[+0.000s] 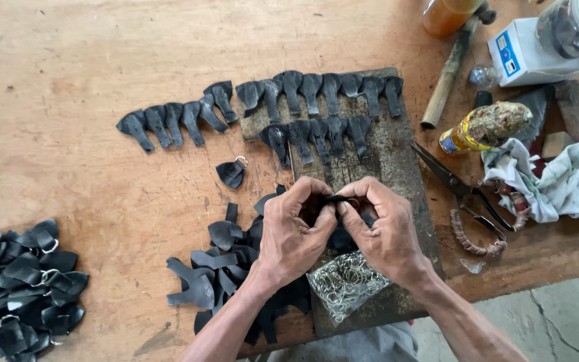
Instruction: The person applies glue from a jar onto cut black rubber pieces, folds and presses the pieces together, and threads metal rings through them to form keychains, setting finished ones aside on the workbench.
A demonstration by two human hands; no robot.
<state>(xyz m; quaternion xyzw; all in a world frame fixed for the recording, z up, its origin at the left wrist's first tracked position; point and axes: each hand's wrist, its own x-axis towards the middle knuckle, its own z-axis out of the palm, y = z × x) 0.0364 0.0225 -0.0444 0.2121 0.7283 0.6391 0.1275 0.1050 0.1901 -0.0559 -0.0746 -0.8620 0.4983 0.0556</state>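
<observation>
My left hand [294, 231] and my right hand [383, 228] meet over a dark board [397, 161], both pinching one small black leather piece [335, 199] between thumbs and fingertips. Below the hands lies a loose heap of black leather cutouts [222, 268] and a clear bag of small metal rings [346, 285]. Beyond the hands, two rows of black leather tabs [316, 90] lie spread out side by side. One finished folded tab with a ring [232, 172] lies alone to the left.
A pile of finished ringed tabs [21, 285] sits at the far left edge. At the right are scissors [464, 191], a stained bottle [487, 127], a crumpled rag [557, 181], a wooden-handled tool [447, 74], a white box [527, 53] and an amber jar [447, 15]. The table's front edge runs close to my body.
</observation>
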